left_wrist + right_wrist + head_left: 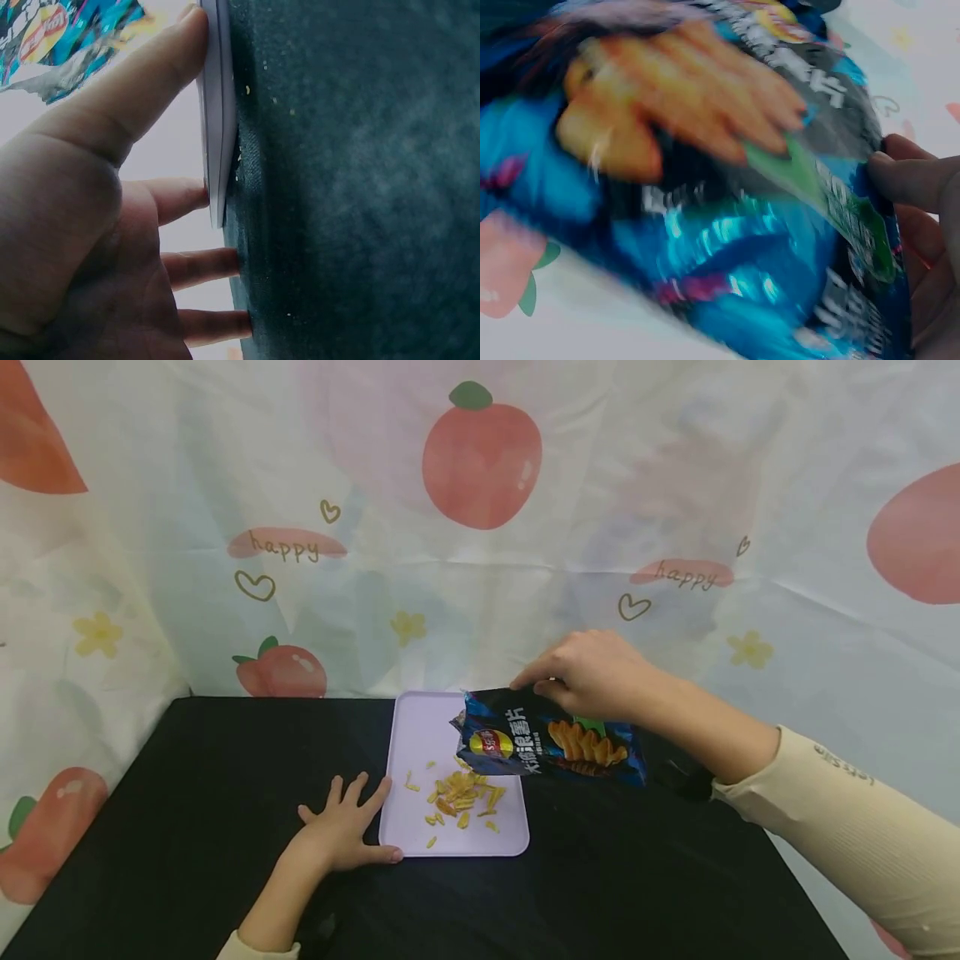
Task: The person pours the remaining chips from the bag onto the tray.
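My right hand [600, 672] pinches the upper edge of a dark blue potato chip bag [555, 739], tipped on its side with its torn mouth facing left over a pale purple tray [420, 727]. Yellow chips [461, 789] lie scattered in a loose heap on the tray below that mouth. Spread out at the tray's left side, my left hand [337, 831] touches the rim with thumb and forefinger. In the left wrist view the thumb [161, 71] rests along the tray's edge. The right wrist view shows the bag [705, 187] blurred, with thumb and fingers on its edge.
A black cloth [247, 777] covers the table under the tray. Behind it hangs a pale curtain [525, 610] printed with fruit, hearts and flowers. Small crumbs [247, 90] dot the cloth beside the tray's edge.
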`<state>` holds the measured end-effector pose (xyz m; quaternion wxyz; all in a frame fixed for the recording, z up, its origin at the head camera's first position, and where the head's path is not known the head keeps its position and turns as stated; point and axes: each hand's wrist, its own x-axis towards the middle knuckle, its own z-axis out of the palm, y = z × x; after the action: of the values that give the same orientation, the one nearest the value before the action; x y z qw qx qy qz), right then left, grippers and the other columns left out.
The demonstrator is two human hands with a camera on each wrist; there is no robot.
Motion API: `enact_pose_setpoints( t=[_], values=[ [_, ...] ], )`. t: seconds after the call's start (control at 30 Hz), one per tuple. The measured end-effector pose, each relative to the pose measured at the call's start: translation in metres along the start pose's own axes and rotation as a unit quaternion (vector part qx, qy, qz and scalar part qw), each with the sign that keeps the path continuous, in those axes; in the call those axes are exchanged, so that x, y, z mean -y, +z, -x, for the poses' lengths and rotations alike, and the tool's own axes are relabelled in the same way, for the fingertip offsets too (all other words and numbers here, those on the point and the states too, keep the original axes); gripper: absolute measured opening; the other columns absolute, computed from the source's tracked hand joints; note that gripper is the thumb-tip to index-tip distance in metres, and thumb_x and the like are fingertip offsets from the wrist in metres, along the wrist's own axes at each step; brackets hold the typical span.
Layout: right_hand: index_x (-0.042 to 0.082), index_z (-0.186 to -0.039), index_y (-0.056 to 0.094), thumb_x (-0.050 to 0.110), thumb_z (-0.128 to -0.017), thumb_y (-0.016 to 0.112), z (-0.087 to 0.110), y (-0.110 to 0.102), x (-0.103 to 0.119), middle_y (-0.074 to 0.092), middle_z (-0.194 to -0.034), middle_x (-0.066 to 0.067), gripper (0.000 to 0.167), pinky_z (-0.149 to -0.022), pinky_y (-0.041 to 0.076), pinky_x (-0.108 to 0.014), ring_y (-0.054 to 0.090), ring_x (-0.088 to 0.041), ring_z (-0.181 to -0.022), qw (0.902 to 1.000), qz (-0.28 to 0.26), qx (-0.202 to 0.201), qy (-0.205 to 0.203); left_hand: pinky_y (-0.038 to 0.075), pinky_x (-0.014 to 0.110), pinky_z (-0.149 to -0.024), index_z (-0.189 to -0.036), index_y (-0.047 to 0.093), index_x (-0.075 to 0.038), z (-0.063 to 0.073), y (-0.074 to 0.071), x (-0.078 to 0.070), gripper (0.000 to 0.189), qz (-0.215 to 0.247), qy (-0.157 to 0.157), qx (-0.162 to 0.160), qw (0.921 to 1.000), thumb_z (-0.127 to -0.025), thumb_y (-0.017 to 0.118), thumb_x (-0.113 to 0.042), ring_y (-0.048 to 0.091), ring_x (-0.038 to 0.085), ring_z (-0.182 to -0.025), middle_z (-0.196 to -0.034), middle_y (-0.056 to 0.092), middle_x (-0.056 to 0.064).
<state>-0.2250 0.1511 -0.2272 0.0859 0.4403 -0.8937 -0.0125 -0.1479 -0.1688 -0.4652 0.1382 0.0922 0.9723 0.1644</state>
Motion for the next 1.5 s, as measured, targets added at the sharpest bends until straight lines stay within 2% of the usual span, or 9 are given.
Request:
enact_pose_setpoints(
  t=[0.17,0.4,0.57,0.8,1.1,1.5],
  values=[
    [0.027,-0.112,0.078,0.011,-0.092,0.070,0.000,-0.001,0.000,0.077,-0.104,0.001,0.027,-0.047,0.032,-0.027,0.047,-0.005,-0.052,1.0000,0.001,0.000,-0.002,0.014,0.090,-0.090,-0.158,0.031,-0.018,0.000,0.001,0.001,0.110,0.003,-0.002,0.002,1.0000,-0.071,0.075,-0.070,0.013,0.059,-0.144,-0.160,0.025,0.024],
    [0.027,-0.112,0.078,0.010,-0.092,0.069,-0.001,-0.006,0.000,0.077,-0.100,0.001,0.027,-0.045,0.029,-0.027,0.042,-0.006,-0.047,0.9995,0.004,-0.028,-0.013,0.014,0.090,-0.090,-0.158,0.029,-0.018,-0.002,-0.001,0.002,0.111,0.001,-0.004,0.002,1.0000,-0.072,0.074,-0.071,0.013,0.059,-0.145,-0.160,0.024,0.024],
    [0.027,-0.112,0.078,0.011,-0.092,0.069,-0.001,-0.006,0.000,0.077,-0.101,0.001,0.027,-0.045,0.029,-0.027,0.044,-0.006,-0.049,0.9997,0.019,-0.011,-0.006,0.015,0.090,-0.090,-0.158,0.029,-0.018,-0.001,-0.001,0.001,0.111,0.000,-0.002,0.002,1.0000,-0.072,0.074,-0.071,0.013,0.059,-0.144,-0.160,0.025,0.024],
    [0.027,-0.111,0.078,0.010,-0.092,0.069,0.001,-0.006,-0.001,0.077,-0.100,0.001,0.027,-0.044,0.027,-0.027,0.043,-0.005,-0.049,0.9993,0.010,-0.034,-0.011,0.014,0.090,-0.090,-0.158,0.029,-0.018,-0.003,0.002,0.003,0.110,0.002,-0.002,0.003,1.0000,-0.072,0.074,-0.071,0.012,0.059,-0.145,-0.160,0.024,0.024],
    [0.028,-0.111,0.078,0.011,-0.093,0.069,0.001,-0.007,-0.001,0.077,-0.101,0.002,0.027,-0.045,0.028,-0.027,0.043,-0.005,-0.048,0.9997,0.004,-0.025,-0.005,0.014,0.090,-0.091,-0.159,0.029,-0.019,-0.004,0.003,0.004,0.110,0.002,-0.003,0.003,1.0000,-0.072,0.074,-0.071,0.012,0.058,-0.145,-0.161,0.024,0.023],
    [0.029,-0.113,0.077,0.012,-0.093,0.068,0.000,-0.015,0.001,0.077,-0.103,0.000,0.028,-0.043,0.024,-0.026,0.041,-0.007,-0.047,0.9995,0.027,-0.016,-0.010,0.013,0.090,-0.091,-0.159,0.028,-0.020,-0.005,0.003,0.002,0.110,0.003,-0.003,0.004,1.0000,-0.073,0.073,-0.071,0.011,0.058,-0.146,-0.161,0.023,0.023]
  ],
)
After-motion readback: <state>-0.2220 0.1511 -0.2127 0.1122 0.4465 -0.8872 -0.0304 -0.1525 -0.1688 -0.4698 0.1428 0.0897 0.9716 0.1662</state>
